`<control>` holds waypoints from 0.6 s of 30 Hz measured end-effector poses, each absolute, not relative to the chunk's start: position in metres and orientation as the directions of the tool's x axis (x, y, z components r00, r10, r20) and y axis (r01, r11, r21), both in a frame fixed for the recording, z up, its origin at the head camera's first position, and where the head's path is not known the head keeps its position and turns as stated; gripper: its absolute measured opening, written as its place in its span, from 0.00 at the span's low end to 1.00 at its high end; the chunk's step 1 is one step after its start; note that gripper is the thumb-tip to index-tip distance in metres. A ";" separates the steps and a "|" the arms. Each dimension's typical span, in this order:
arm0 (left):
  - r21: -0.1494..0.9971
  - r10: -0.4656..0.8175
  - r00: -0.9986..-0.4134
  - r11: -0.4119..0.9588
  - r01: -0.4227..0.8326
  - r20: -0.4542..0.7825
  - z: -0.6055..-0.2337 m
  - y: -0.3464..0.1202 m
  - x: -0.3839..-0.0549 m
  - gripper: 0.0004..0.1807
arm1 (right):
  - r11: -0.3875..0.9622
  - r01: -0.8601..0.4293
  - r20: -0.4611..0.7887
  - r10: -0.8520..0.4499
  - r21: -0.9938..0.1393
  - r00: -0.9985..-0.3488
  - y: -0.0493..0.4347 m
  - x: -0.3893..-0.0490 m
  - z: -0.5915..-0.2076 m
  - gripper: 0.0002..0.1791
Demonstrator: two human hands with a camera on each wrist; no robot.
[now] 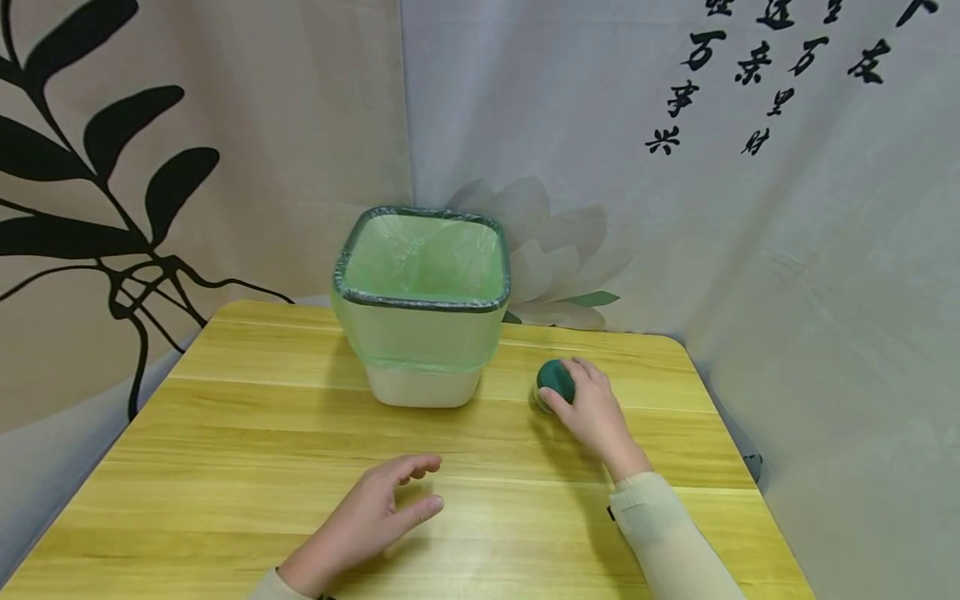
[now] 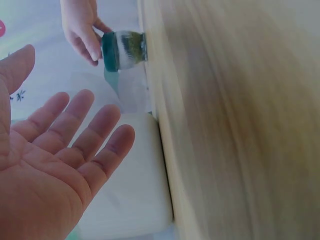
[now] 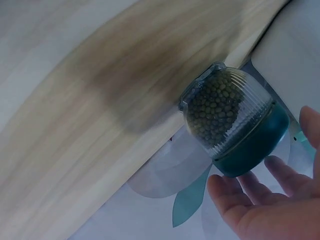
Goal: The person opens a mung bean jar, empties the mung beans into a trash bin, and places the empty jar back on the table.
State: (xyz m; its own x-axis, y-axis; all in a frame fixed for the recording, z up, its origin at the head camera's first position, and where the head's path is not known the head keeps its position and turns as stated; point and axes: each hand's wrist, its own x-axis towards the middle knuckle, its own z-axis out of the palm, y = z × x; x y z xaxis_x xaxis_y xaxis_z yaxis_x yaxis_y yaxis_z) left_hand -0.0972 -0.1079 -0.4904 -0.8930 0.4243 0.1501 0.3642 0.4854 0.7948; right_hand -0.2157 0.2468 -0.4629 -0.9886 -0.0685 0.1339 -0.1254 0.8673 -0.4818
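Observation:
A ribbed glass jar (image 3: 215, 107) with a dark green lid (image 1: 557, 380) stands upright on the table, partly filled with small green beans. Around the lid is my right hand (image 1: 595, 414), its fingers spread loosely. In the right wrist view the fingertips lie close by the lid, and a small gap shows between thumb and lid. My left hand (image 1: 375, 510) hovers over the front of the table with nothing in it. Its fingers are loosely extended and the thumb stands apart, as the left wrist view also shows.
Left of the jar, toward the back, stands a pale bin (image 1: 426, 388) lined with a green bag (image 1: 420, 337) under a dark green rim (image 1: 422, 303). The wooden table (image 1: 225, 450) ends at printed curtains (image 1: 525, 100) behind and to the right.

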 end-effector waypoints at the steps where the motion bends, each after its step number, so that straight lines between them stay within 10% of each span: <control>1: 0.797 0.426 -0.892 0.483 0.362 0.147 -0.491 -0.108 -0.097 0.30 | 0.868 -0.126 0.133 -0.070 -0.480 -0.989 0.246 -0.217 -0.463 0.41; 18: 0.819 0.467 -0.877 0.453 0.352 0.118 -0.492 -0.100 -0.093 0.29 | 0.895 -0.081 0.056 -0.062 -0.439 -0.996 0.241 -0.233 -0.467 0.46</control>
